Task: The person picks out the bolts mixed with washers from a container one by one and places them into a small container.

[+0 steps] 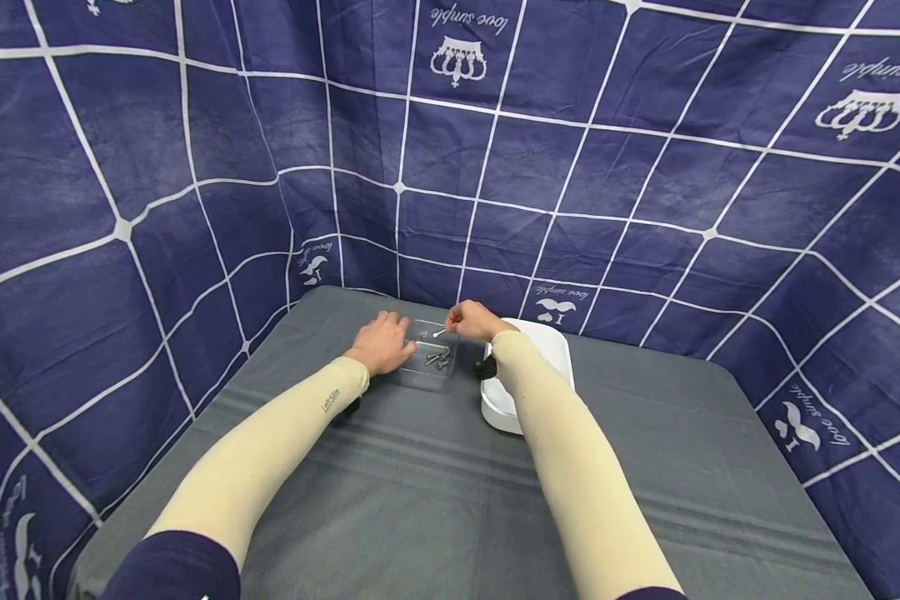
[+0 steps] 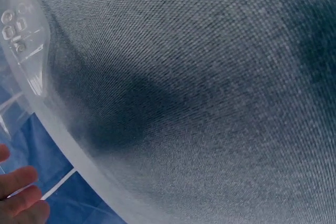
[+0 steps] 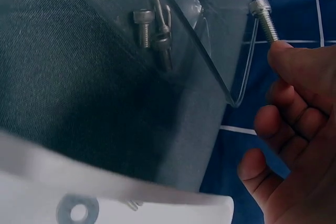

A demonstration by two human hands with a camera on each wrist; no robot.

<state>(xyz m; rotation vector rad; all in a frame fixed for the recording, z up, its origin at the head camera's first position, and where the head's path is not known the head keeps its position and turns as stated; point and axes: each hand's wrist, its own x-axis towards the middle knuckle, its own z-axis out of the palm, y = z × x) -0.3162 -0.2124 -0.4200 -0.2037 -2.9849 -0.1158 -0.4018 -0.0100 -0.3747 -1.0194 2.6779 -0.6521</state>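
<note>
My right hand [image 1: 476, 321] pinches a socket-head bolt [image 3: 266, 20] between thumb and finger, head tipped away from the thumb. It holds the bolt above the far part of a clear plastic box [image 1: 429, 382]. Several loose metal bolts [image 1: 438, 359] lie in the box; the right wrist view shows a short socket-head bolt [image 3: 143, 28] among them. At the box's left side is my left hand [image 1: 381, 343], fingers spread loosely, thumb by the rim. In the left wrist view its fingers [image 2: 20, 188] hold nothing visible; whether they press the box is hard to tell.
A white tray [image 1: 501, 422] stands right of the clear box, under my right forearm. A flat washer [image 3: 65, 212] and part of another metal piece show inside it. Grey cloth [image 1: 390, 483] covers the table, and a blue checked curtain [image 1: 555, 167] hangs behind and along the sides.
</note>
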